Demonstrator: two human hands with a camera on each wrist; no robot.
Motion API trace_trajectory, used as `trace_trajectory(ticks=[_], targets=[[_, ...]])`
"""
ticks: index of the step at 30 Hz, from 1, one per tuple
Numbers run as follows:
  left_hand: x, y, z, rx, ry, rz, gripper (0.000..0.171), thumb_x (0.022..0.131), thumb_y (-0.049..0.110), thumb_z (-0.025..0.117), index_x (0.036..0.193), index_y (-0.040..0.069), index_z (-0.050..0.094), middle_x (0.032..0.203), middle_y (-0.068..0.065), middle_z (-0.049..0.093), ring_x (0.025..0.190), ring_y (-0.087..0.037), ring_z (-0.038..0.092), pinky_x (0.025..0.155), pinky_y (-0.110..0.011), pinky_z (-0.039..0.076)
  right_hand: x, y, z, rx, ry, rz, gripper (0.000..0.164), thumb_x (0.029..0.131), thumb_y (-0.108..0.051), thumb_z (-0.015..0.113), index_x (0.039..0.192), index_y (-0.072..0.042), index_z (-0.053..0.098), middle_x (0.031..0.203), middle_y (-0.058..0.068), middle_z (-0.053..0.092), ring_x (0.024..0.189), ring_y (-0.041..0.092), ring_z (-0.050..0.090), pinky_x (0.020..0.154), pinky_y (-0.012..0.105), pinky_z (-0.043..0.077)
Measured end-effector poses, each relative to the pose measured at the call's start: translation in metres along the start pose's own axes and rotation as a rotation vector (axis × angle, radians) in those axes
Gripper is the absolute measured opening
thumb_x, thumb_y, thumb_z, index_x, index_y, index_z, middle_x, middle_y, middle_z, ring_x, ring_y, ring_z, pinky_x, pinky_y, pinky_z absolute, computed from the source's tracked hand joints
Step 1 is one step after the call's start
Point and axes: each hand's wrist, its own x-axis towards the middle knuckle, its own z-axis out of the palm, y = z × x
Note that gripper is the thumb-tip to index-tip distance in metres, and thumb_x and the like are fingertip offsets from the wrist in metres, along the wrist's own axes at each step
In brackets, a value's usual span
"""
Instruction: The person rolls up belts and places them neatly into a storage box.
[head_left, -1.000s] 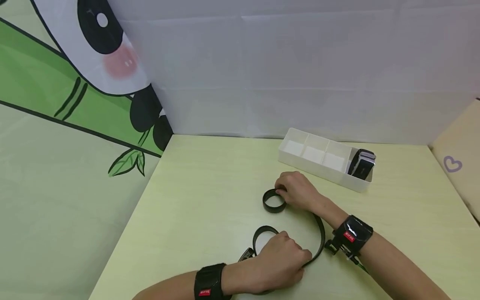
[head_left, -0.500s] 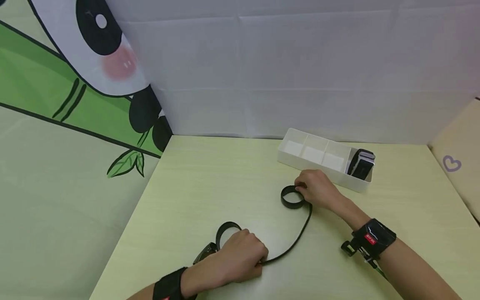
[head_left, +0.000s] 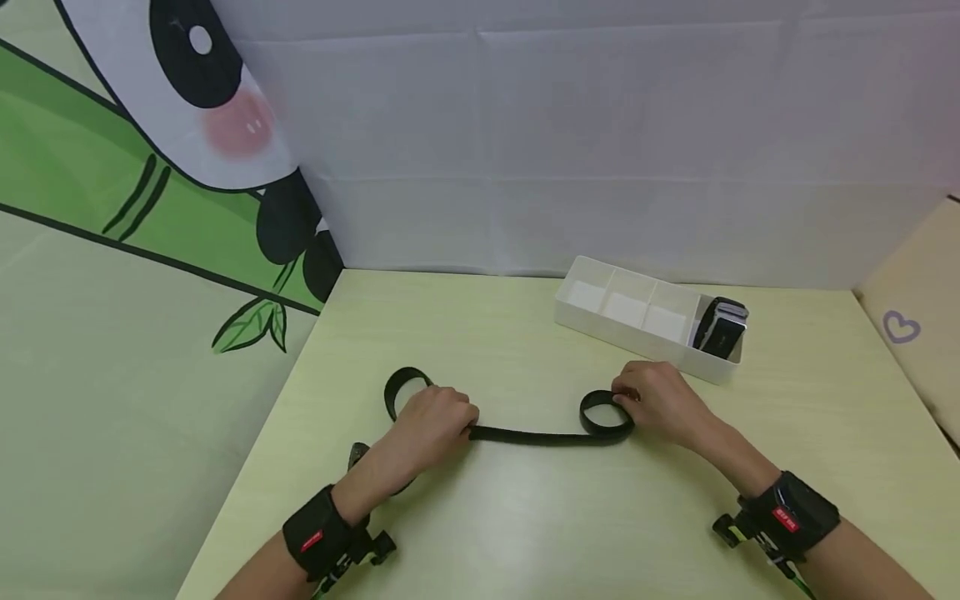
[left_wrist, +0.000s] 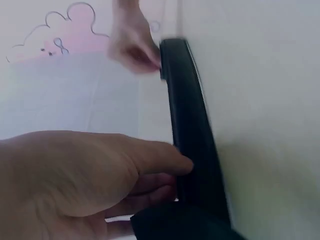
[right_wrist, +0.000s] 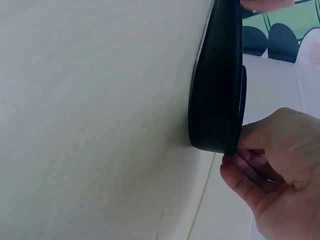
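Observation:
A black belt (head_left: 536, 437) stands on its edge on the table, its middle stretched straight between the two hands. At the right its end is rolled into a loop (head_left: 606, 427). My right hand (head_left: 663, 404) pinches the far side of that roll; in the right wrist view its thumb and fingers meet at the belt's edge. My left hand (head_left: 431, 425) holds the belt farther left, thumb (left_wrist: 172, 160) against the strap. Beyond the left hand the strap curves in a wide loop (head_left: 397, 385), and the buckle (head_left: 358, 454) shows partly behind the left forearm.
Behind the right hand stands a white divided box (head_left: 622, 333). A second rolled black belt (head_left: 722, 327) with a buckle sits in its rightmost compartment. A pale curtain (head_left: 600, 150) backs the table (head_left: 487, 533), and a board with a heart drawing (head_left: 915, 350) stands at the right.
My left hand has moved left and away from me, drawing the strap from a curve to straight. The right hand has shifted right with the rolled end.

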Motion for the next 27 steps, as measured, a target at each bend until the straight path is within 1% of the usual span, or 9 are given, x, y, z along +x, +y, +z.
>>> trace_trajectory(ticks=[3,6,11,14,16,18,22,25,27], targets=[[0.012,-0.011,0.008,0.119,0.068,0.050,0.030,0.089,-0.004,0.088,0.073,0.016,0.073,0.071,0.002,0.068,0.064,-0.016,0.059,0.064,-0.029,0.052,-0.009,-0.012,0.001,0.002,-0.007,-0.006,0.017,0.087,0.008,0.089,0.087,-0.009,0.083,0.087,-0.003,0.076,0.077,0.005,0.065,0.068,0.025,0.055],[0.027,-0.020,0.016,0.200,0.120,0.095,0.027,0.092,-0.009,0.085,0.080,0.014,0.076,0.078,0.000,0.071,0.069,-0.017,0.057,0.072,-0.029,0.054,-0.018,-0.024,0.007,0.012,0.016,-0.040,0.019,0.084,0.010,0.089,0.087,-0.008,0.084,0.087,-0.002,0.077,0.078,0.006,0.068,0.069,0.024,0.057],[0.047,-0.028,0.028,0.270,0.171,0.171,0.022,0.093,-0.010,0.084,0.093,0.011,0.080,0.092,-0.001,0.079,0.084,-0.019,0.067,0.091,-0.031,0.055,-0.028,-0.045,0.018,0.040,0.069,-0.120,0.021,0.081,0.011,0.091,0.087,-0.007,0.084,0.087,-0.002,0.077,0.076,0.007,0.071,0.067,0.022,0.058],[0.050,-0.030,0.032,0.283,0.187,0.202,0.022,0.092,-0.009,0.085,0.097,0.011,0.082,0.098,-0.001,0.081,0.093,-0.019,0.074,0.102,-0.032,0.058,-0.030,-0.055,0.025,0.042,0.096,-0.148,0.021,0.080,0.011,0.091,0.086,-0.008,0.083,0.085,-0.002,0.076,0.073,0.006,0.070,0.065,0.020,0.056],[0.048,-0.030,0.032,0.277,0.197,0.213,0.021,0.092,-0.009,0.086,0.098,0.011,0.082,0.100,-0.001,0.082,0.098,-0.020,0.076,0.109,-0.034,0.059,-0.030,-0.060,0.028,0.038,0.108,-0.142,0.020,0.080,0.011,0.090,0.084,-0.008,0.082,0.083,-0.002,0.075,0.071,0.006,0.068,0.064,0.018,0.055],[0.044,-0.029,0.033,0.266,0.209,0.217,0.022,0.090,-0.009,0.088,0.098,0.011,0.082,0.103,-0.002,0.082,0.101,-0.021,0.076,0.111,-0.035,0.059,-0.030,-0.062,0.029,0.035,0.113,-0.118,0.020,0.080,0.010,0.090,0.083,-0.008,0.082,0.082,-0.003,0.073,0.070,0.004,0.065,0.064,0.018,0.053],[0.034,-0.025,0.035,0.210,0.263,0.215,0.025,0.088,-0.009,0.090,0.102,0.010,0.083,0.108,-0.002,0.083,0.104,-0.021,0.075,0.106,-0.035,0.061,-0.030,-0.064,0.029,0.026,0.107,-0.070,0.020,0.080,0.009,0.090,0.082,-0.009,0.081,0.080,-0.004,0.071,0.070,0.001,0.061,0.064,0.017,0.051],[0.023,-0.017,0.038,0.089,0.327,0.166,0.025,0.088,-0.008,0.090,0.104,0.010,0.083,0.109,-0.003,0.083,0.102,-0.022,0.075,0.097,-0.035,0.062,-0.029,-0.063,0.028,0.026,0.099,-0.054,0.020,0.081,0.008,0.089,0.082,-0.009,0.081,0.079,-0.005,0.070,0.070,0.001,0.060,0.063,0.017,0.051],[0.014,-0.007,0.040,-0.053,0.356,0.084,0.021,0.090,-0.004,0.090,0.102,0.011,0.082,0.104,-0.001,0.083,0.098,-0.019,0.076,0.089,-0.032,0.063,-0.030,-0.064,0.028,0.031,0.093,-0.043,0.019,0.081,0.008,0.089,0.082,-0.009,0.081,0.079,-0.005,0.070,0.070,0.002,0.060,0.063,0.017,0.050]])
